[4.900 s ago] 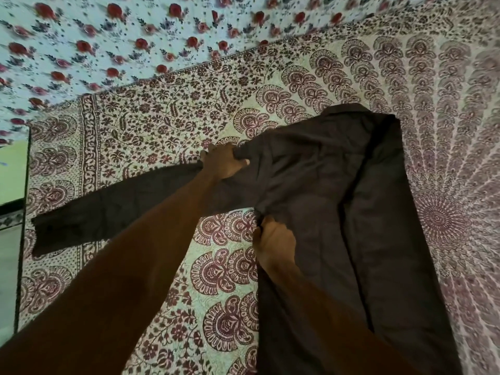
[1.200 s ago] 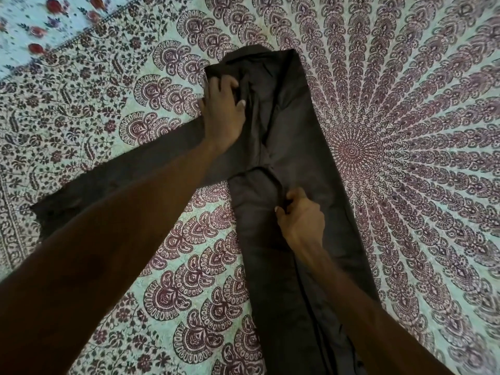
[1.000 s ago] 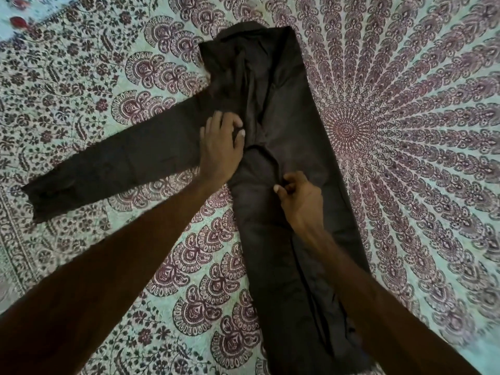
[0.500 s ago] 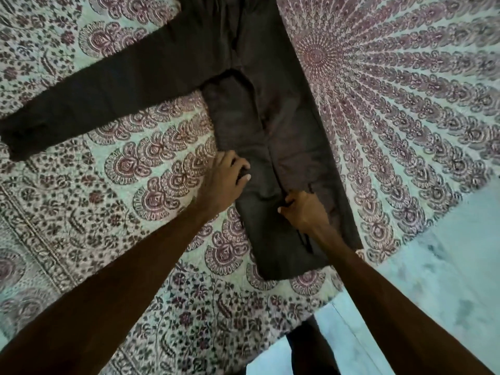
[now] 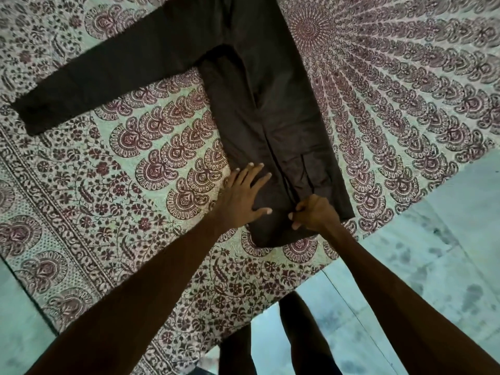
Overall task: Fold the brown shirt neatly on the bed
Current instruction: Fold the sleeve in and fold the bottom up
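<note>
The brown shirt (image 5: 259, 109) lies on the bed as a narrow strip, both sides folded inward, its hem near the bed's front edge. One long sleeve (image 5: 108, 74) stretches out flat to the left. My left hand (image 5: 243, 196) rests flat with spread fingers on the left folded flap near the hem. My right hand (image 5: 311, 212) pinches the inner edge of the fold just above the hem. The collar end is cut off at the top of the view.
The bed is covered by a cream sheet with maroon paisley and mandala print (image 5: 135, 171). Its front edge runs diagonally at lower right, with pale tiled floor (image 5: 433, 253) beyond. My legs (image 5: 270, 342) stand on the floor below the bed's corner.
Both hands slid down the folded shirt from the chest area to the hem. The left side flap now lies folded over the body. The view tilted down toward the bed's edge.
</note>
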